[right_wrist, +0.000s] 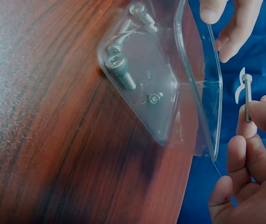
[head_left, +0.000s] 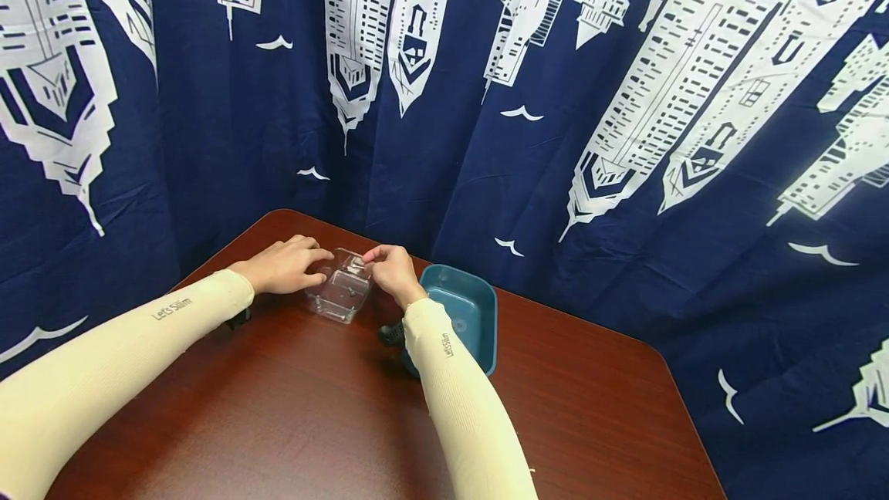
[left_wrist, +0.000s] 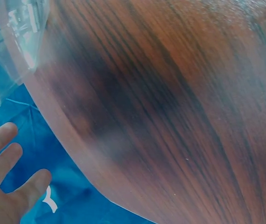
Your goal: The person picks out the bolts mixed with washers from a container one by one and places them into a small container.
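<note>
In the right wrist view my right hand (right_wrist: 251, 168) pinches a long thin metal screw (right_wrist: 248, 95) between thumb and fingertip, head up. That screw is beside the rim of a clear plastic tray (right_wrist: 144, 70), apart from it. Several bolts (right_wrist: 122, 73) lie inside, thick ones and a small one (right_wrist: 154, 98). The head view has the right hand (head_left: 392, 272) at the tray's right side. On the opposite side is my left hand (head_left: 285, 266), its fingers loosely bent near the rim. Spread fingers of the left hand (left_wrist: 7, 182) appear in the left wrist view, holding nothing.
A teal plastic bin (head_left: 479, 311) stands right of the tray, partly hidden by my right forearm. The brown wooden table (head_left: 312, 423) ends just behind both containers. Behind its edge hangs a dark blue curtain (head_left: 430, 176) with white buildings.
</note>
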The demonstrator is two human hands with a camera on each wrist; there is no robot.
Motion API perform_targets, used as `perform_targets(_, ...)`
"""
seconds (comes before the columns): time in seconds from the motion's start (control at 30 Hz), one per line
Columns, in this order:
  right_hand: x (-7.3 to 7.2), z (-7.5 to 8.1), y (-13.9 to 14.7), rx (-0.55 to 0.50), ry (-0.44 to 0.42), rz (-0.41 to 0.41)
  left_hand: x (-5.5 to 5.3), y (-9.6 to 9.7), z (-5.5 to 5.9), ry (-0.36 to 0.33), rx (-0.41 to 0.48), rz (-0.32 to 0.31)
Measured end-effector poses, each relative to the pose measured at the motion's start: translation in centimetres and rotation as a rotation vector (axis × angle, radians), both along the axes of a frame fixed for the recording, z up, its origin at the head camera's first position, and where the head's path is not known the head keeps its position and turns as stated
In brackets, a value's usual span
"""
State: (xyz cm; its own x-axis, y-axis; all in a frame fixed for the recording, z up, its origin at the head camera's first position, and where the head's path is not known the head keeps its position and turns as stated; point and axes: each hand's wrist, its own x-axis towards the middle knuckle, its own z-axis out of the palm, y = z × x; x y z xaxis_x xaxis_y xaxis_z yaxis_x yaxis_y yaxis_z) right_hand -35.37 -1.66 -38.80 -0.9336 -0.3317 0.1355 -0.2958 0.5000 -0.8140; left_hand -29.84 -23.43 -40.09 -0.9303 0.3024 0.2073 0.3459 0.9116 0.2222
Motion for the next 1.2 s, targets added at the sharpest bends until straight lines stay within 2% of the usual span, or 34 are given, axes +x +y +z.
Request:
perform_targets(0.47,0.05,-0.14,-0.04,0.017,-0.017,0.000,-0.32,-0.52,-0.62,-0.007,-0.008,0.007)
perform_targets(1.2,-0.09,-0.40,0.09,0.000,-0.048,0.007,0.02,-0.66,-0.84,-0.023,-0.006,0.014)
